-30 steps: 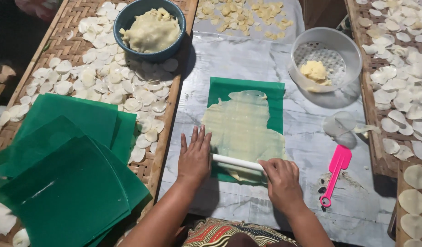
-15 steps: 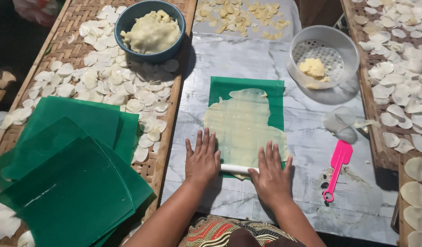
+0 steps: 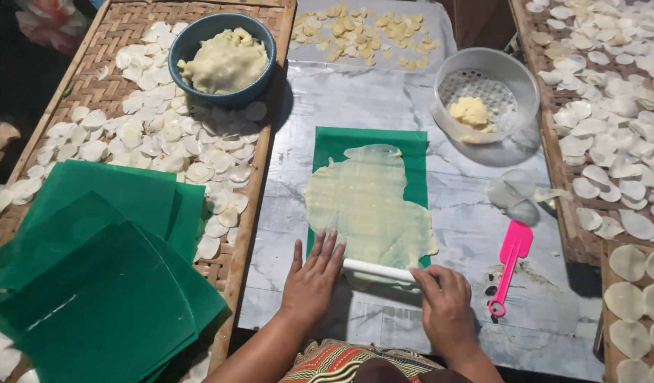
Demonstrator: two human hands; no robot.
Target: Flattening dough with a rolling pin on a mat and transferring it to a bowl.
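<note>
A white rolling pin (image 3: 378, 272) lies on the near edge of a thin, pale sheet of dough (image 3: 367, 211), its long axis running left to right across the scene, the right end slightly nearer the person. The dough is spread over a green plastic sheet (image 3: 406, 152) on the marbled grey bench (image 3: 355, 99). The left hand (image 3: 311, 280) rests flat on the pin's left end, fingers (image 3: 325, 252) stretched out and pointing away. The right hand (image 3: 446, 301) covers the right end, fingers curled loosely over it. Compared with half a second earlier, both hands and the pin have drawn back toward the person, and the right hand has gone from flat to curled.

To the right lie a pink scraper (image 3: 510, 262) and a white perforated bowl (image 3: 491, 92) holding a lump of dough. On the left, a stack of green sheets (image 3: 93, 284) sits on a woven tray (image 3: 100, 64) scattered with pale discs, with a blue bowl (image 3: 192, 42) of dough at the far end.
</note>
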